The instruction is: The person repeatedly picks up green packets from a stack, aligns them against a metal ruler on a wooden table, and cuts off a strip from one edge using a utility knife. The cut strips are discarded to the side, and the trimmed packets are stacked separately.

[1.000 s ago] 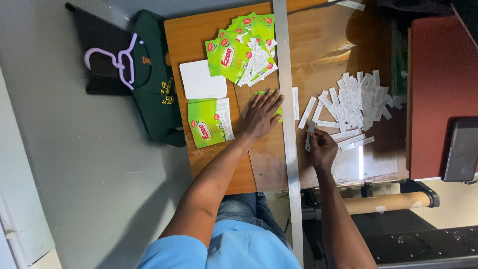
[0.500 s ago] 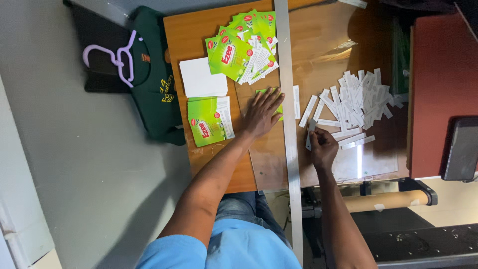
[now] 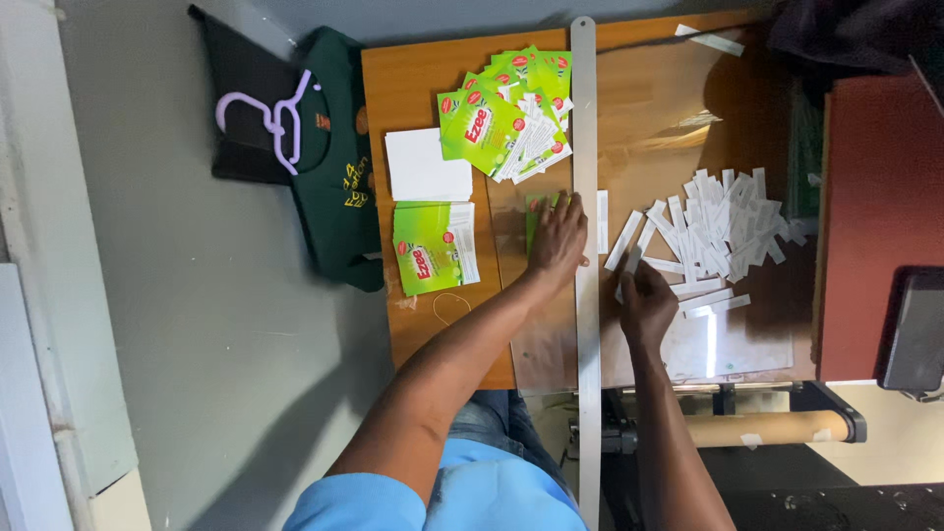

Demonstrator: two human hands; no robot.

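My left hand (image 3: 558,239) lies flat, fingers spread, on a green printed sheet (image 3: 532,209) beside a long metal ruler (image 3: 587,197) that runs the length of the wooden table (image 3: 418,98). On the other side of the ruler my right hand (image 3: 644,300) is closed around a small thin tool, pressed against the ruler's edge; what the tool is cannot be made out. A pile of white cut paper strips (image 3: 723,224) lies just beyond my right hand.
A fanned heap of green printed leaflets (image 3: 506,113) sits at the table's far end, a white blank card (image 3: 426,167) and a stack of green leaflets (image 3: 435,248) to the left. A dark green garment (image 3: 339,187) with a lilac hanger (image 3: 270,120) lies on the floor. A red surface (image 3: 880,197) stands at right.
Both hands stay in place; my right hand has shifted only slightly along the ruler. The camera view has moved a little.
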